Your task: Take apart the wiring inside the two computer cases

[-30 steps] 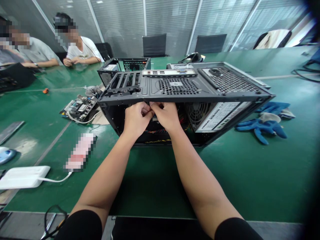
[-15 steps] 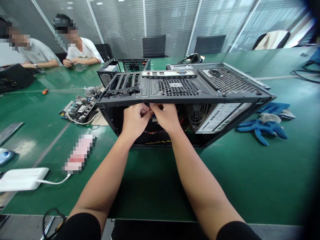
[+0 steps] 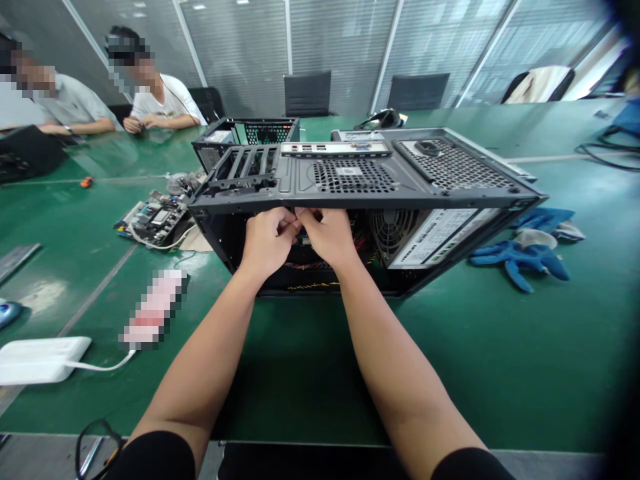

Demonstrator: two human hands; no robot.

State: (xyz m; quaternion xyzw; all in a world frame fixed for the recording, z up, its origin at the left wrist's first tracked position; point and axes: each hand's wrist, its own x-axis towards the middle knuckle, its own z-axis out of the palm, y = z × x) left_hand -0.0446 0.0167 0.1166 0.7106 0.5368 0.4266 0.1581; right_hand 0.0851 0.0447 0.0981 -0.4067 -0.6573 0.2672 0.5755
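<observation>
A dark computer case point(image 3: 350, 200) lies on the green table with its open side toward me and its rear panel facing up. Both my hands reach in just beneath the case's front top edge. My left hand point(image 3: 270, 240) is closed, fingertips pinched together. Close beside it, nearly touching, my right hand point(image 3: 327, 233) is also closed, its fingers curled under the edge. Whatever lies between the fingertips is hidden. Inside the case, right of my hands, sits a power supply point(image 3: 440, 237) with a white label and a fan. Coloured wires point(image 3: 361, 239) run behind my right hand.
Left of the case lie a bare motherboard point(image 3: 157, 217), a phone point(image 3: 156, 310) and a white power bank point(image 3: 45, 360). Blue gloves point(image 3: 523, 260) rest at the right. A second case point(image 3: 250, 130) stands behind. Two people point(image 3: 163, 100) sit at the far left.
The whole view has shifted slightly, so things appear a little further left. My hands stay at the same place under the case edge, still closed.
</observation>
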